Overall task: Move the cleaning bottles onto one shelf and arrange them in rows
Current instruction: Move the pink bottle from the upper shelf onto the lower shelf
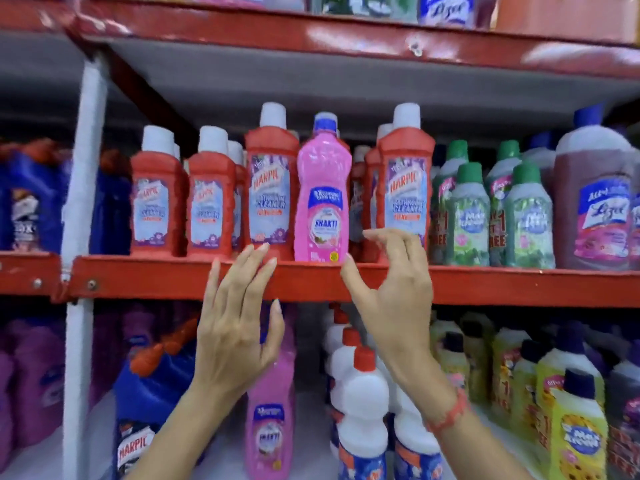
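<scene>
A pink Shakti bottle (322, 188) with a blue cap stands upright at the front edge of the middle red shelf (156, 275), between red Harpic bottles (270, 188). My left hand (239, 317) is raised just below and left of it, fingers spread, holding nothing. My right hand (391, 289) hovers to the right of the bottle's base, fingers apart and curved, touching nothing that I can see. Another pink Shakti bottle (272, 420) stands on the shelf below.
Green-capped bottles (471, 216) and a large Lizol bottle (594, 199) fill the right of the middle shelf. Below stand white bottles with red caps (363, 403), yellow-green bottles (575, 427), a blue Harpic pack (149, 403) and purple bottles (38, 386). A white upright post (81, 202) stands at left.
</scene>
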Demonstrator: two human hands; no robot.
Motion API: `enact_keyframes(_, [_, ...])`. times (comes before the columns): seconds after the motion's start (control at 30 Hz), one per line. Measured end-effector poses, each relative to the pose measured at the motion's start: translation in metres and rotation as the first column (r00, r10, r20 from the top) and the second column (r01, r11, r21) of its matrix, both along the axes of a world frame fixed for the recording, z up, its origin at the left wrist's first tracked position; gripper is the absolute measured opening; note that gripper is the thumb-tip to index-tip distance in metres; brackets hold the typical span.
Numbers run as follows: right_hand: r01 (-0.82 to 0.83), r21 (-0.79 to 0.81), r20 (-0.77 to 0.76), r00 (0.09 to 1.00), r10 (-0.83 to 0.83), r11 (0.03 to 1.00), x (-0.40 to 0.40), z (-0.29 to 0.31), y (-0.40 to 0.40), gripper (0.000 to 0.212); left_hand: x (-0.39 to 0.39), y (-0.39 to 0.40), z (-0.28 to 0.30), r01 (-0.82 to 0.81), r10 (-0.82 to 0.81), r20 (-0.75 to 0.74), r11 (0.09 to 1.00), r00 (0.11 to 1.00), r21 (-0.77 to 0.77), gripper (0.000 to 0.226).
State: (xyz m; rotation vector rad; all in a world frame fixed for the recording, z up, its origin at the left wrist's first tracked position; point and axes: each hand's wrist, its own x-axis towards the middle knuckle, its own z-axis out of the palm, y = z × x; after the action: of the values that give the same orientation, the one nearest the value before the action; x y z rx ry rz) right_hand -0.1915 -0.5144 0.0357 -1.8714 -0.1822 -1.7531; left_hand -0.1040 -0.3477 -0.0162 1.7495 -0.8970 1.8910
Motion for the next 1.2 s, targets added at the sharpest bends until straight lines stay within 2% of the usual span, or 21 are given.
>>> enact_keyframes(0.17, [-0.003, 0.045, -0.132, 0.991, 0.009, 0.999, 0.026, 0.039, 0.028, 0.067, 0.018, 0.026, 0.044, -0.116, 0.116, -0.009, 0.993, 0.993, -0.009, 0.052])
enact_keyframes(0.33, [0.126, 0.119, -0.238, 0.967, -0.095, 0.985, 0.050, 0.041, 0.041, 0.099, 0.038, 0.042, 0.040, -0.223, 0.229, -0.058, 0.971, 0.972, 0.091, 0.056])
enact_keyframes(0.53, [0.263, 0.130, -0.207, 0.950, -0.233, 0.956, 0.062, 0.038, 0.045, 0.096, 0.052, 0.049, 0.029, -0.299, 0.302, 0.000, 0.944, 0.953, 0.138, 0.061])
enact_keyframes(0.87, [0.265, 0.127, -0.020, 0.964, -0.265, 0.956, 0.044, 0.063, 0.040, 0.096, 0.050, 0.051, 0.029, -0.276, 0.285, -0.034, 0.946, 0.958, 0.169, 0.063])
enact_keyframes(1.03, [0.273, 0.134, 0.066, 0.957, -0.284, 0.953, 0.011, 0.071, 0.049, 0.097, 0.041, 0.055, 0.021, -0.203, 0.214, -0.042, 0.962, 0.976, 0.184, 0.062])
enact_keyframes(1.2, [0.240, 0.127, 0.042, 0.968, -0.247, 0.962, -0.010, 0.043, 0.059, 0.094, 0.031, 0.061, -0.010, -0.114, 0.120, -0.040, 0.984, 0.992, 0.137, 0.061])
